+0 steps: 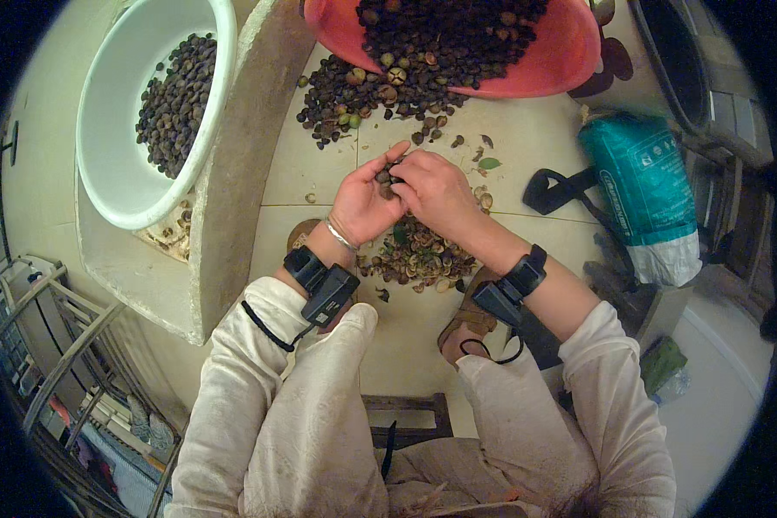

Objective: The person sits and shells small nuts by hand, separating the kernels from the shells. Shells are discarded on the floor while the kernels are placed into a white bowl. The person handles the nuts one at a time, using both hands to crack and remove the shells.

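Note:
My left hand (pixel 369 201) is turned palm up and cups several dark brown seeds (pixel 386 188), which look like tea-oil camellia seeds. The bent fingers of my right hand (pixel 430 184) pinch at a seed over that palm, with the fingertips partly hiding it. Below both hands, a heap of split husks (pixel 427 256) lies on the floor between my feet. Beyond them, dark seeds and a few green and cracked fruits (pixel 362 97) spill out of a tilted red plastic basin (pixel 557 58).
At left, a white plastic basin (pixel 103 136) with clean dark seeds rests on a stone block (pixel 233 194). On the right lie a teal printed bag (pixel 641 175) and a black strap (pixel 544 191). A metal rack (pixel 71 343) stands lower left. Sandalled feet flank the husks.

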`<move>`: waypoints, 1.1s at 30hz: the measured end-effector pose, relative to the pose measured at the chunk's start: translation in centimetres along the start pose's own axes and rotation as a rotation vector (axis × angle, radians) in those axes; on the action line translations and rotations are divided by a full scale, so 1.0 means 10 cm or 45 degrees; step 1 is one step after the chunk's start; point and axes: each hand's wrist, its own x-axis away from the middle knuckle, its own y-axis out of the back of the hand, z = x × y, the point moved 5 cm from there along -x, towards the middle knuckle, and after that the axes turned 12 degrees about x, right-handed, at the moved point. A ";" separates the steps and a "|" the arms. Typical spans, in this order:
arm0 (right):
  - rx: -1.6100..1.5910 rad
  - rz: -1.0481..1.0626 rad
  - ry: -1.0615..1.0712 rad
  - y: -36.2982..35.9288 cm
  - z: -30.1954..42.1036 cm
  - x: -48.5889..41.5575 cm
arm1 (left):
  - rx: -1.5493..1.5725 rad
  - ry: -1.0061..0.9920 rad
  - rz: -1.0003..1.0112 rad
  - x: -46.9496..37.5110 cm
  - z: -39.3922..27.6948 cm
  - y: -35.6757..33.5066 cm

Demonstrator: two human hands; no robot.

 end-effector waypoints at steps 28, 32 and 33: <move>-0.818 0.091 -0.603 0.27 -0.32 0.16 | 0.247 0.102 0.190 0.07 0.15 -0.25; -0.395 0.088 -0.375 0.37 -0.18 0.20 | 0.217 0.068 0.164 0.06 0.13 -0.26; -0.299 0.118 -0.329 0.37 -0.12 0.22 | 0.174 0.069 0.202 0.06 0.13 -0.27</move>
